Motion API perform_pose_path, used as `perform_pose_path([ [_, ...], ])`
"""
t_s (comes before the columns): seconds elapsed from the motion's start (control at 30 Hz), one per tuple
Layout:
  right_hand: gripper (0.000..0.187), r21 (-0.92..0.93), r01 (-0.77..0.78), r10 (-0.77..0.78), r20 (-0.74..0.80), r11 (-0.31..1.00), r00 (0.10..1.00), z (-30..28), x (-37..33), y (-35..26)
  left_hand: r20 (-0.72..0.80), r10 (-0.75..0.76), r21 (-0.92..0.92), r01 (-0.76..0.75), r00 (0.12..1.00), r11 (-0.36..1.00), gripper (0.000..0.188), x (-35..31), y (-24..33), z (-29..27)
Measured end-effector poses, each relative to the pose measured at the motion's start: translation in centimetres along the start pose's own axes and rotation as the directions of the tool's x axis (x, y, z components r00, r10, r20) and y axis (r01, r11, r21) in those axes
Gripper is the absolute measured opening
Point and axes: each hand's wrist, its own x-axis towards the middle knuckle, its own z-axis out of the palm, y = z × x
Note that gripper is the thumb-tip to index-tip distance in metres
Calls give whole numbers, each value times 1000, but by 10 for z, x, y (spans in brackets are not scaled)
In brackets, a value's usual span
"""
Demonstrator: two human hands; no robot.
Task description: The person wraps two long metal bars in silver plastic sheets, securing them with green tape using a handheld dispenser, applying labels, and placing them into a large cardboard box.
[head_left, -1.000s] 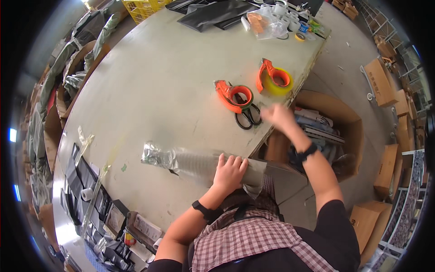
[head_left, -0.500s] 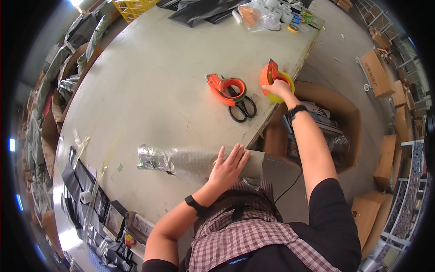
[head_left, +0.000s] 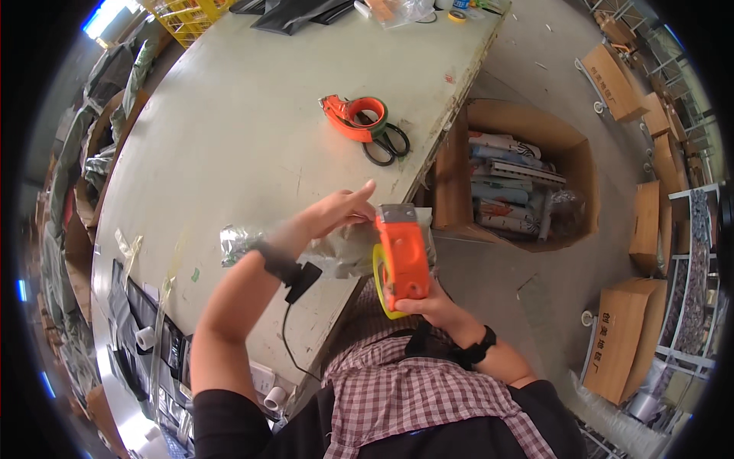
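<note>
My right hand (head_left: 432, 304) grips an orange tape dispenser (head_left: 404, 256) with a yellow-rimmed roll, held upright by the table's near edge. Its metal cutter end points away from me. Beside that end is my left hand (head_left: 344, 213), its thumb stretched up and apart from the fingers, which are partly hidden. Under this hand lies a rolled bundle in grey translucent wrap (head_left: 340, 256), its left end shiny and crinkled. Farther up the table, a second orange tape dispenser (head_left: 354, 118) overlaps black-handled scissors (head_left: 388, 145).
Right of the table, an open cardboard box (head_left: 451, 183) holds several wrapped rolls. Black plastic sheets (head_left: 290, 15) and a small yellow tape roll (head_left: 456, 16) lie at the far end. Black bags (head_left: 153, 329) crowd the left edge. More cartons (head_left: 625, 336) stand on the floor at right.
The right hand has brought its tape dispenser from the table's right edge back toward me, over the bundle's right end. My left hand has turned, thumb now raised, no longer flat on the bundle.
</note>
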Motion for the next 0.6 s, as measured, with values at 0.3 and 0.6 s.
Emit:
perform_pose_path([
  [0.3,45,-789,128,-190,14,601,982,5,-2,23,278,-181,638,-40,943,769,69,-5,21,-3],
  [0.6,46,-926,274,-381,164,258,910,4,3,29,417,105,618,-366,903,696,49,-25,6,0],
])
